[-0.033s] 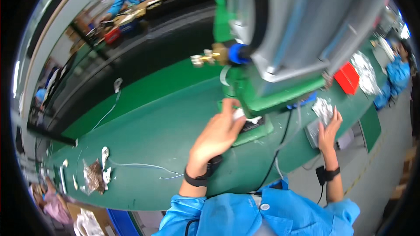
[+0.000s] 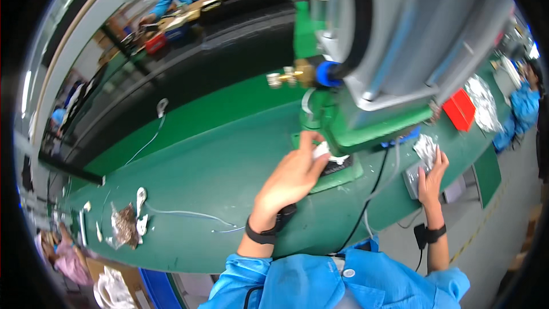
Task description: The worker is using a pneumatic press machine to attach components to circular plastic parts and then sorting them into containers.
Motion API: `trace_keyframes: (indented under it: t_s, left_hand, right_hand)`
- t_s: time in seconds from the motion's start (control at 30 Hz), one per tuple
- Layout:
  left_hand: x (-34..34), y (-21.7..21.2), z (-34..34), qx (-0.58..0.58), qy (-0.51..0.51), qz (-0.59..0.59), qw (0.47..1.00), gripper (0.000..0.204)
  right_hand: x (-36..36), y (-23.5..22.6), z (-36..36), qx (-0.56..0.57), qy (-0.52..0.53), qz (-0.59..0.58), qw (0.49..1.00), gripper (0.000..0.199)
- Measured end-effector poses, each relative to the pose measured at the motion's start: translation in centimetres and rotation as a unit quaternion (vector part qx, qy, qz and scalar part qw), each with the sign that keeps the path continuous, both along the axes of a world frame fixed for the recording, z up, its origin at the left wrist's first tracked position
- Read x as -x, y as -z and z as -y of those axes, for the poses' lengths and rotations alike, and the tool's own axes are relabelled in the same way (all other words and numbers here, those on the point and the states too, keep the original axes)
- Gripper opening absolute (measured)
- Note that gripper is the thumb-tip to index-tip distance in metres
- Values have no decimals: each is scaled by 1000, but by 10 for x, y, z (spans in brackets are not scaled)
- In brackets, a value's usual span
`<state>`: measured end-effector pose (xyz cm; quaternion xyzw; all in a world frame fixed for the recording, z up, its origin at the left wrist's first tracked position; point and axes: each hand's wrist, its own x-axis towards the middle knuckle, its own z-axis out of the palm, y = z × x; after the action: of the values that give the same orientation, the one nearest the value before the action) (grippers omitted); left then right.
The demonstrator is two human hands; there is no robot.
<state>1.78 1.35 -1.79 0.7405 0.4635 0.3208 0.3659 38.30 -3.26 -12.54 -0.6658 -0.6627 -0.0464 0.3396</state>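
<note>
My left hand (image 2: 291,176) pinches a small white plastic piece (image 2: 321,150) under the head of a green and grey press (image 2: 377,121). Its fingertips sit at the edge of the press's green base (image 2: 340,178), where a dark plate carries more white material. A wristband is around each wrist. My right hand (image 2: 432,182) rests at a grey box (image 2: 410,180) by the bench's front edge, thumb and fingers stretched apart. Beside those fingers lies a crumpled clear bag (image 2: 425,147); whether they touch what is inside the box is hidden.
On the green bench (image 2: 194,177) at left lie a bag of small brown parts (image 2: 124,224) and a white plug with cable (image 2: 141,197). A red bin (image 2: 459,110) stands to the right. Brass fittings (image 2: 286,77) jut from the press. Black cable crosses the front. Co-workers sit beyond.
The whole view has shifted slightly, so the bench and press appear a little further right. Both hands keep their places at the press and the grey box.
</note>
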Motion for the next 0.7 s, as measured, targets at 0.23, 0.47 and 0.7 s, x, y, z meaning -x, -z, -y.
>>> trace_keyframes:
  t_s: [0.23,0.47,0.7]
  left_hand:
    - [2,-16,9,49,-15,-40,998,27]
    - [-1,-21,15,63,-107,-1,992,23]
    - [-3,-12,4,99,-103,51,988,20]
  right_hand:
    - [17,-28,0,67,36,96,992,61]
    - [64,-70,14,-54,-14,-65,996,71]
    - [57,-71,28,-15,-6,-82,997,61]
